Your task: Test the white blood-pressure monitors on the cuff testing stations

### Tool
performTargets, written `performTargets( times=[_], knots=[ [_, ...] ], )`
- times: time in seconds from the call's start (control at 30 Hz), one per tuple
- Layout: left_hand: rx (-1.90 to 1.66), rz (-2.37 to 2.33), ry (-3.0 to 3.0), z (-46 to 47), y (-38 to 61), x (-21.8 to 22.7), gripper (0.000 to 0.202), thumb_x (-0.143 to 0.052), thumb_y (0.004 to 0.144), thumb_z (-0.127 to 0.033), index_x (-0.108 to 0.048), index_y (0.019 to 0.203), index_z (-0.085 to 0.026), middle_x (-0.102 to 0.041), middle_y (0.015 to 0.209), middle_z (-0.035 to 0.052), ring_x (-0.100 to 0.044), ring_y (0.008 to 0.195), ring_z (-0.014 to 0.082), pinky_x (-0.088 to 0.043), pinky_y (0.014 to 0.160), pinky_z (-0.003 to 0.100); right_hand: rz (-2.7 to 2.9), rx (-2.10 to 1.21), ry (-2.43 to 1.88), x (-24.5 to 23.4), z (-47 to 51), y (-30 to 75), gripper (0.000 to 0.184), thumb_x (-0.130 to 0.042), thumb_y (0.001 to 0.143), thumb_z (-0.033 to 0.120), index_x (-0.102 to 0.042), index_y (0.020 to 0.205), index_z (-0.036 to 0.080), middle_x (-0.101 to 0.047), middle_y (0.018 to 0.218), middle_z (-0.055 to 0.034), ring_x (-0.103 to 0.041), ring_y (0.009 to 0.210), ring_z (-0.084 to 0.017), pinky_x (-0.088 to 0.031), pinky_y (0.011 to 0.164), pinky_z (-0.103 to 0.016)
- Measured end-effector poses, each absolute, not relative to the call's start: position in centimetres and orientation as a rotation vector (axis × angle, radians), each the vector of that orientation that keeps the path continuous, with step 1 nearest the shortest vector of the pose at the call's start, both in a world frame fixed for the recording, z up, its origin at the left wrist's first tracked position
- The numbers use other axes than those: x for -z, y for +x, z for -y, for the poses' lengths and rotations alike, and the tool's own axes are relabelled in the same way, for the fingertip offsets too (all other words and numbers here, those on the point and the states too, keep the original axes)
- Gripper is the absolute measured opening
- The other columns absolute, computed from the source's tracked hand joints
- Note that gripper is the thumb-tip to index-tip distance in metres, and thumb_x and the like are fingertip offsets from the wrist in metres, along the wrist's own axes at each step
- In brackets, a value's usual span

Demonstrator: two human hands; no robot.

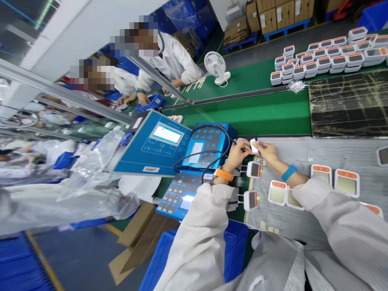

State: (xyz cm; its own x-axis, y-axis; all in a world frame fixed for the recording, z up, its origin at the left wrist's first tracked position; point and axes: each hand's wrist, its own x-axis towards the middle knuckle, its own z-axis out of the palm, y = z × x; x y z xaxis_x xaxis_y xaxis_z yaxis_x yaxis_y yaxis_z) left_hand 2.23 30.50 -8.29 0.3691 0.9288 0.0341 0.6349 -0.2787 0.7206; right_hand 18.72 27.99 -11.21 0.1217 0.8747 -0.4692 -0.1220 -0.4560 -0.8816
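Note:
My right hand (268, 153) grips a small white device (254, 147) by its side, tilted up on edge near the table's left end. Close against it, my left hand (238, 154) has its fingertips pinched together; what is between them is too small to make out. Below the hands, two white devices with orange strips, an upper one (254, 169) and a lower one (251, 200), sit with white leads on their left sides. A green light shows on the lower one. More devices with grey screens (277, 192) lie under and beside my right forearm.
Left of my hands stand a blue instrument with a lit screen (151, 145), blue keypad units (209, 145) and a looping black cable (200, 152). Beyond lie a green conveyor (273, 117), stacked devices (323, 62), a black taped mat (348, 105) and a white fan (215, 64). Co-workers sit opposite.

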Motion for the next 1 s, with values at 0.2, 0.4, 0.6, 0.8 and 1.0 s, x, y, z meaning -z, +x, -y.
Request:
performTargets(
  times=[0.2, 0.4, 0.6, 0.8, 1.0],
  knots=[
    [-0.427, -1.222, 2.252, -31.8, 2.4, 7.3, 0.076, -0.091, 0.067, -0.031, -0.058, 0.136, -0.020, -0.074, 0.114, 0.0086, -0.071, 0.096, 0.0228, -0.055, 0.088, 0.033, 1.380, -1.257, -1.456, 11.4, -26.2, 22.2, 0.041, -0.088, 0.072, 0.029, -0.076, 0.111, 0.022, -0.075, 0.112, -0.0064, -0.069, 0.106, -0.025, -0.053, 0.100, -0.038],
    [-0.265, -1.139, 2.229, -32.6, 2.0, 7.5, 0.076, -0.087, 0.068, -0.027, -0.057, 0.137, -0.019, -0.074, 0.117, 0.0099, -0.072, 0.100, 0.0232, -0.056, 0.091, 0.035, 1.768, -1.186, -1.520, 12.3, -22.2, 25.6, 0.033, -0.064, 0.082, 0.002, -0.078, 0.107, 0.018, -0.071, 0.118, -0.0106, -0.067, 0.109, -0.024, -0.048, 0.105, -0.039],
    [-0.234, -1.430, 2.294, -28.6, -0.6, 5.6, 0.048, -0.077, 0.076, -0.016, -0.069, 0.123, -0.020, -0.076, 0.106, 0.0077, -0.071, 0.089, 0.0223, -0.056, 0.089, 0.035, 2.029, -1.054, -1.396, 12.4, -20.4, 23.4, 0.058, -0.084, 0.077, 0.025, -0.066, 0.131, 0.018, -0.064, 0.130, -0.0148, -0.057, 0.124, -0.032, -0.044, 0.108, -0.047],
    [-0.161, -1.359, 2.211, -23.3, -0.5, 8.1, 0.012, -0.074, 0.076, -0.017, -0.075, 0.088, -0.019, -0.078, 0.087, 0.0049, -0.071, 0.078, 0.0219, -0.056, 0.076, 0.032, 2.047, -1.076, -1.388, 11.5, -20.6, 21.1, 0.063, -0.084, 0.074, 0.029, -0.058, 0.130, 0.017, -0.058, 0.132, -0.0152, -0.061, 0.116, -0.031, -0.051, 0.095, -0.042],
    [-0.297, -1.420, 2.250, -23.2, 0.6, 8.7, 0.019, -0.059, 0.083, -0.009, -0.073, 0.073, -0.018, -0.075, 0.076, 0.0058, -0.070, 0.072, 0.0195, -0.051, 0.067, 0.028, 1.690, -1.328, -1.150, 10.7, -19.5, 22.3, 0.066, -0.085, 0.060, 0.018, -0.054, 0.119, 0.020, -0.060, 0.119, -0.0068, -0.064, 0.098, -0.021, -0.053, 0.085, -0.034]
  ],
)
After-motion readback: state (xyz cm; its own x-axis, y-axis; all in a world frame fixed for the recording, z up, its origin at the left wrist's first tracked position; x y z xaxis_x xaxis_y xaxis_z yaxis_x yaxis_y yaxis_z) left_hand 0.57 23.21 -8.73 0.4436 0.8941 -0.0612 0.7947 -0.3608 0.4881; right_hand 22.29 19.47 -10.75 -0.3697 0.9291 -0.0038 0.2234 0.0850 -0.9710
